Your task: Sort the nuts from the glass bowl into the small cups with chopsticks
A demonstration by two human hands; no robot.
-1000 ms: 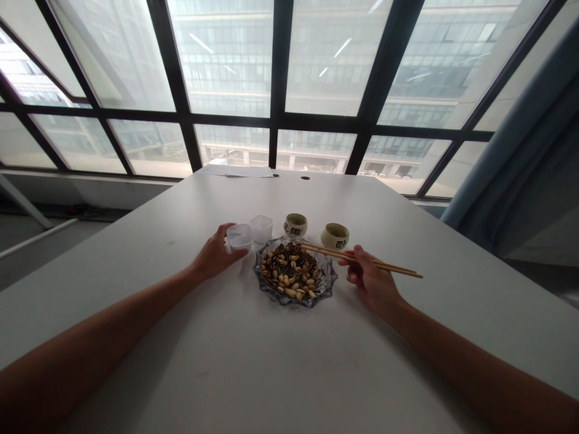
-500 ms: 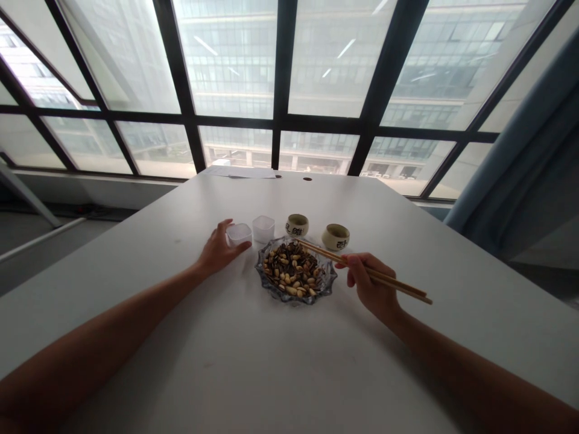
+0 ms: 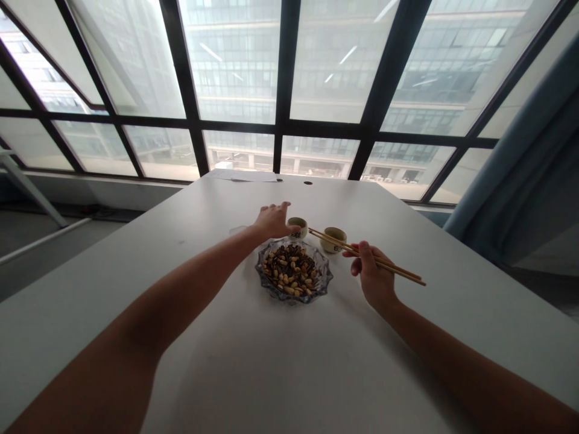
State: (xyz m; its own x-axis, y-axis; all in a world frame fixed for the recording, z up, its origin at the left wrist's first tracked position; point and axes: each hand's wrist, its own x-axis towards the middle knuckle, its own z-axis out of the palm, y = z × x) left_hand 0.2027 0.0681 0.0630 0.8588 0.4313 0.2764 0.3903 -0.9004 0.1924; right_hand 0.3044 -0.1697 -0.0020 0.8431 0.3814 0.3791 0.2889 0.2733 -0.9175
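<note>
My left hand (image 3: 274, 221) reaches over the table with thumb and fingers spread, at the left side of a small cream cup (image 3: 298, 228) with dark characters; whether it touches the cup I cannot tell. In my right hand (image 3: 371, 274) is a pair of wooden chopsticks (image 3: 389, 265), tips pointing left between the two cups. The chopsticks pass in front of a second cream cup (image 3: 333, 236). Nearer to me stands a scalloped glass bowl (image 3: 323, 283) holding pistachios and dark striped seeds (image 3: 291, 269). A clear plastic container (image 3: 237, 230) shows partly behind my left forearm; the other is hidden.
The white table (image 3: 253, 361) stretches to the windows (image 3: 237, 150). White papers (image 3: 244, 175) lie at its far edge, beside round holes (image 3: 308, 182). A blue curtain (image 3: 511, 175) hangs at the right, and a white metal frame (image 3: 34, 187) stands at the left.
My left hand has let go of the left plastic container and moved right to the left cup. The chopstick tips have shifted right, away from above the bowl.
</note>
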